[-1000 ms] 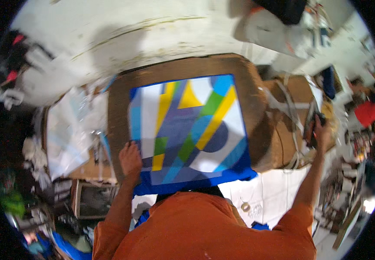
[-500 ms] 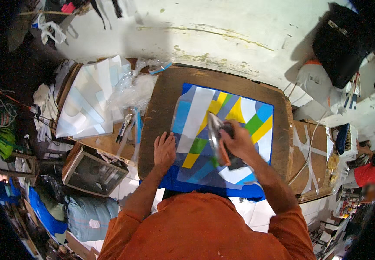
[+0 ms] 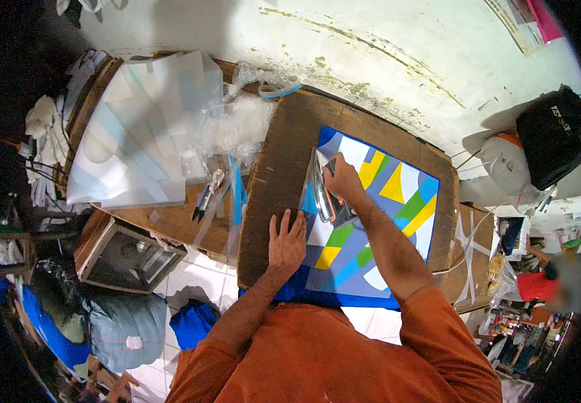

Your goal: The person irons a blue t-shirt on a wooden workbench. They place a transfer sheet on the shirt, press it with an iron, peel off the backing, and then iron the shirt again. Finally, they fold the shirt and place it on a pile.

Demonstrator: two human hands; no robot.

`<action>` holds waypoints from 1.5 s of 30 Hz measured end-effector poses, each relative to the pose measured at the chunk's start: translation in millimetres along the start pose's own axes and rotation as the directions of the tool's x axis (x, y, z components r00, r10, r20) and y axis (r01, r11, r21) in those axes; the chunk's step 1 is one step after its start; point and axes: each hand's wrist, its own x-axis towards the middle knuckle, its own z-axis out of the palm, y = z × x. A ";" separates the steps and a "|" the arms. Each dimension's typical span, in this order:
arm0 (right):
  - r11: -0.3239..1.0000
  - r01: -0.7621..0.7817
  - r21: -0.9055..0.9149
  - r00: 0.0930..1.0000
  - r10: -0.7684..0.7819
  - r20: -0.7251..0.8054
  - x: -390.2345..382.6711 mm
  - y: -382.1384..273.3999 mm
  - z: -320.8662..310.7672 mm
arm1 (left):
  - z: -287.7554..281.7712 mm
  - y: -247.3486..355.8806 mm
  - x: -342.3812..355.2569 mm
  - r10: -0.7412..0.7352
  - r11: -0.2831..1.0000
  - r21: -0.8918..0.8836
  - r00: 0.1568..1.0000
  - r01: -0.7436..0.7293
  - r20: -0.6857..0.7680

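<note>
A clothes iron is in my right hand, whose fingers are wrapped round its handle. The iron rests over the left part of a blue-edged cloth with a pattern of white, yellow, green, grey and light blue shapes. A thin see-through sheet appears to lie over part of the cloth, but its edges are hard to make out. My left hand lies flat with fingers spread, on the brown board beside the cloth's left edge. Blue fabric hangs over the board's near edge.
To the left, a table holds large translucent sheets with pale shapes, crumpled clear plastic, a roll of blue-edged tape and a cutting tool. A taped cardboard box stands at right, a cord across it. Another person in red is farther right.
My right hand has moved the iron from the middle of the cloth to its left side. My left hand stays beside the cloth. The whole view has turned and shifted.
</note>
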 end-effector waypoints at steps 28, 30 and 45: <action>0.999 -0.035 0.021 0.999 0.035 -0.008 -36.2 -14.6 4.1 | -6.4 -7.4 -2.9 0.039 0.999 -0.028 0.999 -0.039 0.016; 1.000 -0.016 0.011 0.999 0.016 -0.038 -35.8 -12.0 6.0 | -5.5 -6.7 -2.3 0.036 0.998 -0.044 0.999 -0.036 -0.011; 0.997 0.069 0.026 0.996 -0.070 0.059 -72.4 -19.2 6.5 | -0.9 -12.8 -6.0 0.024 0.988 -0.148 0.997 -0.034 -0.067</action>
